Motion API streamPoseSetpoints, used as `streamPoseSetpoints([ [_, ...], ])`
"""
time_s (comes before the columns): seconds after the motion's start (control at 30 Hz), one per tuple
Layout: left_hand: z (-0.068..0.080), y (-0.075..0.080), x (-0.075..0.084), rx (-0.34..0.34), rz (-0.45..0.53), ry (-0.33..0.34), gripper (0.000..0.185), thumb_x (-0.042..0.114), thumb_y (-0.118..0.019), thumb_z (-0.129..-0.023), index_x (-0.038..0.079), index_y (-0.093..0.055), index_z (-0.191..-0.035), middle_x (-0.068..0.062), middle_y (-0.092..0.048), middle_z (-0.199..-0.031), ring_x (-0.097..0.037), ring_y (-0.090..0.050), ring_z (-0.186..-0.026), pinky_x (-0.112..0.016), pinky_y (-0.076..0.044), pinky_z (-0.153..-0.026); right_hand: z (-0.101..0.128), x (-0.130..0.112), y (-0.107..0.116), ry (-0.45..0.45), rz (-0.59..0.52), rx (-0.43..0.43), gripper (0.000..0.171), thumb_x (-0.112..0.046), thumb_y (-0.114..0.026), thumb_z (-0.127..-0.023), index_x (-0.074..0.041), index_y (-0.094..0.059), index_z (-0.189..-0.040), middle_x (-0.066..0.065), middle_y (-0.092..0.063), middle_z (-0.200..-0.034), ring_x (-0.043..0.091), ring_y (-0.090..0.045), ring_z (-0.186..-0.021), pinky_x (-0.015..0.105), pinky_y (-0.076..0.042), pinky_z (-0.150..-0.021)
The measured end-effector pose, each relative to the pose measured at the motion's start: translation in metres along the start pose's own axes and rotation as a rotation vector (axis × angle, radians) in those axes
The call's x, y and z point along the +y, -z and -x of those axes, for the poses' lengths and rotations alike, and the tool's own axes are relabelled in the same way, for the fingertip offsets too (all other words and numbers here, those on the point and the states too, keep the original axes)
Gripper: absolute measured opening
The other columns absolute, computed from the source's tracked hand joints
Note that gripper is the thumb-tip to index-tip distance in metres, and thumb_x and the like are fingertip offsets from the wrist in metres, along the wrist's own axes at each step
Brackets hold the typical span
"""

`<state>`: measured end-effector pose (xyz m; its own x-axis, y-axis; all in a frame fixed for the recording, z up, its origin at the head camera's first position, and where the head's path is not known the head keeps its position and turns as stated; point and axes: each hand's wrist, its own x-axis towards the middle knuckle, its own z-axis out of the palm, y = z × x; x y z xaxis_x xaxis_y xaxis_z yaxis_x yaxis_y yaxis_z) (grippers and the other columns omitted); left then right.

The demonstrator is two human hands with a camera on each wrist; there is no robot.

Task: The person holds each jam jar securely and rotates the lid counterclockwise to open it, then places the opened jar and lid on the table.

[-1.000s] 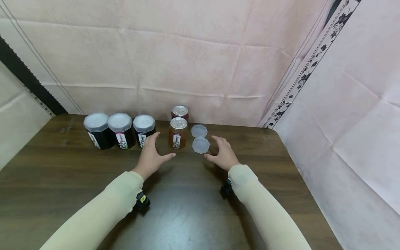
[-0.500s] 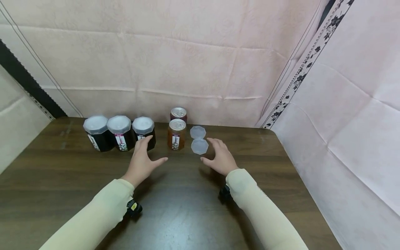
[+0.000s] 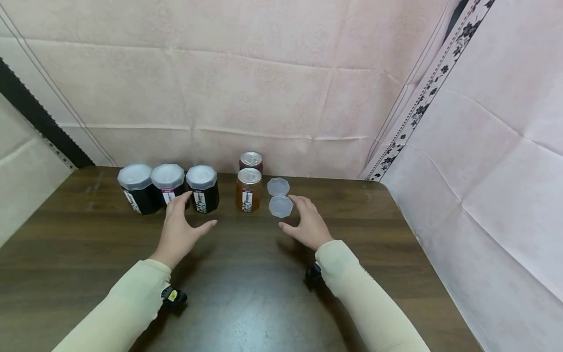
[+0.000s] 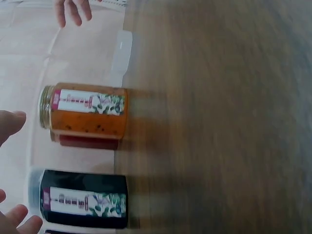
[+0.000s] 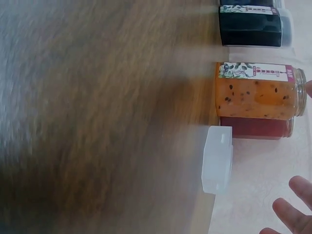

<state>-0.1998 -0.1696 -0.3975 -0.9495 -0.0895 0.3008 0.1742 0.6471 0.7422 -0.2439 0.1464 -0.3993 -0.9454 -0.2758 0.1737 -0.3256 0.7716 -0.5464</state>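
Observation:
Three dark jars with white lids (image 3: 169,186) stand in a row at the back left of the brown table (image 3: 246,293). An orange jar (image 3: 248,189) with a metal top stands in front of a red jar (image 3: 251,160); both have no white lid. Two loose white lids (image 3: 280,206) lie just right of them. My left hand (image 3: 179,229) hovers open in front of the dark jars, holding nothing. My right hand (image 3: 306,225) hovers open beside the nearer lid, fingers relaxed. The left wrist view shows the orange jar (image 4: 87,115) and a dark jar (image 4: 83,199).
Pink cloth (image 3: 246,83) hangs behind the table and along the right side. The table's back edge runs right behind the jars. In the right wrist view the orange jar (image 5: 258,90) and a white lid (image 5: 217,160) lie near the wall.
My left hand has moved left, from beside the orange jar to in front of the dark jars. My right hand has drifted slightly left and back. No jar or lid has moved.

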Motion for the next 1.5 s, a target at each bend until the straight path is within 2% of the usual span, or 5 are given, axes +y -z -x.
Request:
streamPoseSetpoints([
  [0.2, 0.005, 0.012, -0.008, 0.042, 0.018, 0.017, 0.089, 0.021, -0.08, -0.079, -0.001, -0.027, -0.148, -0.028, -0.027, -0.147, -0.043, -0.027, -0.135, -0.062, -0.029, -0.107, 0.004, -0.004, -0.004, 0.005, -0.041, 0.01, 0.076, -0.04, -0.073, -0.083, -0.016, -0.038, -0.147, 0.008, -0.038, -0.147, 0.026, -0.038, -0.134, 0.049, -0.037, -0.108],
  [0.5, 0.011, 0.027, -0.019, 0.104, 0.019, 0.056, 0.089, 0.02, -0.079, -0.08, -0.003, -0.026, -0.148, -0.028, -0.028, -0.145, -0.043, -0.031, -0.131, -0.059, -0.03, -0.107, 0.007, -0.01, -0.009, 0.023, -0.081, 0.021, 0.075, -0.038, -0.072, -0.084, -0.015, -0.038, -0.147, 0.008, -0.038, -0.147, 0.026, -0.039, -0.133, 0.048, -0.039, -0.106],
  [0.73, 0.012, 0.033, -0.026, 0.162, 0.035, 0.09, 0.086, 0.019, -0.079, -0.08, -0.004, -0.029, -0.146, -0.029, -0.031, -0.142, -0.043, -0.033, -0.129, -0.058, -0.031, -0.106, 0.007, -0.014, -0.01, 0.014, -0.095, 0.023, 0.076, -0.039, -0.073, -0.083, -0.017, -0.038, -0.147, 0.007, -0.038, -0.147, 0.025, -0.039, -0.133, 0.048, -0.038, -0.107],
  [1.13, 0.011, 0.041, -0.039, 0.189, 0.057, 0.162, 0.084, 0.022, -0.076, -0.083, -0.002, -0.027, -0.147, -0.028, -0.032, -0.144, -0.042, -0.031, -0.131, -0.056, -0.029, -0.107, 0.009, -0.019, -0.016, 0.036, -0.132, 0.021, 0.076, -0.037, -0.073, -0.083, -0.016, -0.037, -0.147, 0.009, -0.035, -0.15, 0.027, -0.035, -0.137, 0.049, -0.037, -0.107],
  [1.5, 0.012, 0.051, -0.052, 0.196, 0.059, 0.205, 0.084, 0.025, -0.071, -0.087, -0.003, -0.022, -0.149, -0.029, -0.026, -0.146, -0.045, -0.031, -0.131, -0.058, -0.03, -0.107, 0.01, -0.026, -0.02, 0.043, -0.156, 0.002, 0.076, -0.035, -0.073, -0.084, -0.013, -0.037, -0.147, 0.009, -0.036, -0.15, 0.027, -0.034, -0.138, 0.05, -0.036, -0.108],
])
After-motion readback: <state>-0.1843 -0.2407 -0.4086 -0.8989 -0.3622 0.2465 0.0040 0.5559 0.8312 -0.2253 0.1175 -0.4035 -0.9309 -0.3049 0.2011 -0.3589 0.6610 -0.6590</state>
